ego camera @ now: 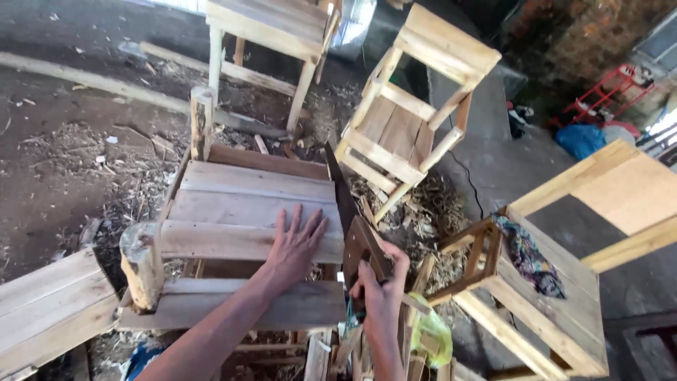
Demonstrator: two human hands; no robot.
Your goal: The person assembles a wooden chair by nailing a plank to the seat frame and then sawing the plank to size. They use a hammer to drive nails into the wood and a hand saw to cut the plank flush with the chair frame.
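Sawdust-strewn workshop floor, left hand (295, 243) flat on slatted bench (240, 212), right hand (381, 286) gripping handsaw (345, 204) alongside.

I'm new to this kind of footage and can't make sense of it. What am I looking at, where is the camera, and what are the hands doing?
There is no machine here: a person works with two bare hands, and the single picture comes from a camera worn on their head, looking down. The left hand lies flat, fingers spread, on the planks of a rough wooden bench. The right hand grips the handle of a hand saw, whose blade runs along the bench's right edge. Around it stand pale wooden stools on a dirt floor littered with wood shavings. A patterned cloth hangs on a wooden frame at the right.
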